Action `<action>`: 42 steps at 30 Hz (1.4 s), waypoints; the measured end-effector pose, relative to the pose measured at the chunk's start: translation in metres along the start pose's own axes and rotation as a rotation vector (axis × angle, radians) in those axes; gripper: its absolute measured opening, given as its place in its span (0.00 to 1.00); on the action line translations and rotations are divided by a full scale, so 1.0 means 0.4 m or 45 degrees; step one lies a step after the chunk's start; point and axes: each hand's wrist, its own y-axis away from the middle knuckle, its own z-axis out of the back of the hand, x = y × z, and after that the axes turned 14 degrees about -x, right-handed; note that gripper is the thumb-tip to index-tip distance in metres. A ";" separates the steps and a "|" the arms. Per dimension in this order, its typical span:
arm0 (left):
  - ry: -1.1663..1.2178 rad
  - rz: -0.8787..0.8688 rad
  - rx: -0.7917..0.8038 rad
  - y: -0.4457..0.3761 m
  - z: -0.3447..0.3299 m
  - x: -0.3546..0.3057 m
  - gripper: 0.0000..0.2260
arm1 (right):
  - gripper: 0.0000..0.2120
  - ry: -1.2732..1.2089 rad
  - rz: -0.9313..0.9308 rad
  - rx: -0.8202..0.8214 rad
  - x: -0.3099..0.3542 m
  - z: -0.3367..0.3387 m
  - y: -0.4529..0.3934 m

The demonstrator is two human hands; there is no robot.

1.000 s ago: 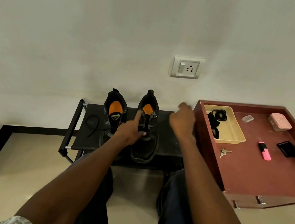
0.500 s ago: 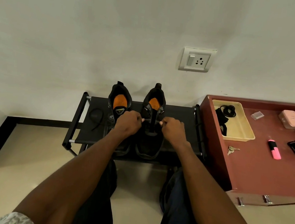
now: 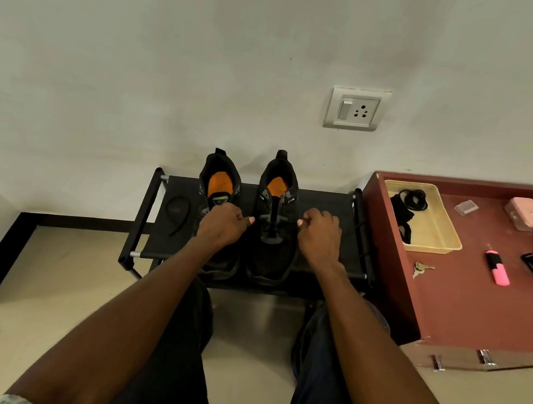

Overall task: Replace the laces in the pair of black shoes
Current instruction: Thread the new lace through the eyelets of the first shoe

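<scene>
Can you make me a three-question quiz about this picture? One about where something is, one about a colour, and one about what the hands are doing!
1. Where do the keys lie?
A. in the yellow tray
B. on the red-brown tabletop
C. on the shoe rack

2. What colour are the insoles of the black shoes?
A. orange
B. green
C. white

3. What are the hands doing?
A. resting flat on the floor
B. holding a phone
C. each pinching a lace end at the right-hand shoe

Answers: 1 B, the keys lie on the tabletop beside the tray. 2 A, orange shows inside both shoes. 3 C, the left hand and right hand pull the lace sideways.
</scene>
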 end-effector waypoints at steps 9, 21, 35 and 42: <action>0.363 0.097 1.041 0.083 0.071 -0.042 0.08 | 0.04 -1.223 -0.674 0.576 0.128 0.071 0.076; 1.177 0.039 0.444 0.072 0.155 -0.101 0.15 | 0.02 -1.494 -0.511 0.534 0.187 0.235 0.027; 0.479 0.087 -0.454 0.062 0.068 0.010 0.10 | 0.05 -1.297 -0.527 0.317 0.060 0.184 0.002; 0.825 -0.104 0.121 0.081 0.083 -0.097 0.06 | 0.03 -1.112 -0.423 0.437 0.138 0.162 0.010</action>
